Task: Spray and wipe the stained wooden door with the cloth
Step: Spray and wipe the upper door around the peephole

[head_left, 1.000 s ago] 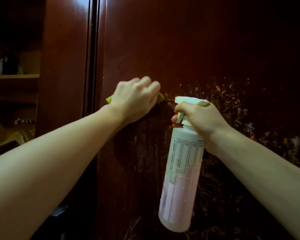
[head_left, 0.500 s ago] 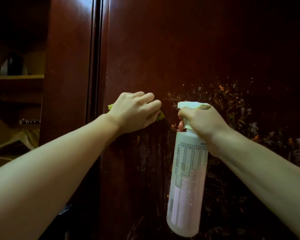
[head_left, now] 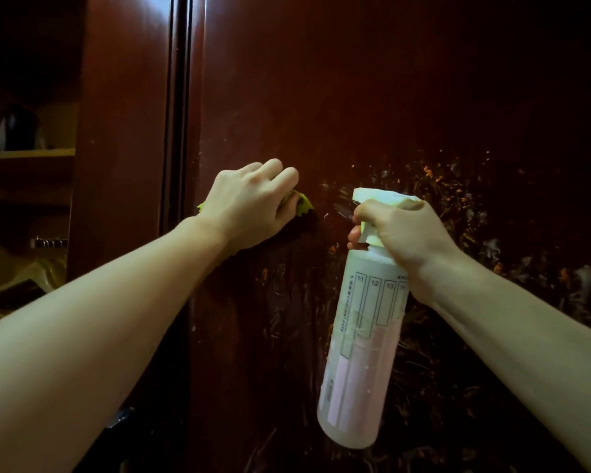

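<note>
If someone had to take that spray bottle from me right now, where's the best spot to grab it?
Grip the spray bottle around its cylindrical body below the right hand, coming from its left side, probably. The hand already wraps the neck and trigger; the body hangs free, tilted and clear of the door.

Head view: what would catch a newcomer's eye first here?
The pink-filled spray bottle stands out, gripped at its trigger by the right hand in front of the dark wooden door. Left of it, the left hand presses a green cloth to the door, with orange-flecked stains to the right.
</note>
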Action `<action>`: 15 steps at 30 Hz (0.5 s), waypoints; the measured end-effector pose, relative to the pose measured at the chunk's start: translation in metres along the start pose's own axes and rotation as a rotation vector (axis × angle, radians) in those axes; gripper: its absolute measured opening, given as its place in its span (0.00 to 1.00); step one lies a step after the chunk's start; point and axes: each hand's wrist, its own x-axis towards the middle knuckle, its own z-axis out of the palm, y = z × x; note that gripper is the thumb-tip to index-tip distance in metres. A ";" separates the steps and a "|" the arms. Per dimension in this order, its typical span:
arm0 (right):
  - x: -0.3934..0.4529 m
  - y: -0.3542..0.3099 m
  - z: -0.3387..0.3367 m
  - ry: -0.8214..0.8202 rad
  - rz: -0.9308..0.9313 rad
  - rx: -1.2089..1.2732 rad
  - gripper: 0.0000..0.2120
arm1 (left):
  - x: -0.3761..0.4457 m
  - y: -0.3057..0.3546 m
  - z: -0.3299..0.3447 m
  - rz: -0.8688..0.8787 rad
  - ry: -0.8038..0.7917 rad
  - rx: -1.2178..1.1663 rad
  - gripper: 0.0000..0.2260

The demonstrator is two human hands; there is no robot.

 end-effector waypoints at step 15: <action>0.000 -0.005 -0.005 -0.021 0.001 -0.009 0.01 | 0.029 0.009 0.008 -0.189 0.047 0.037 0.14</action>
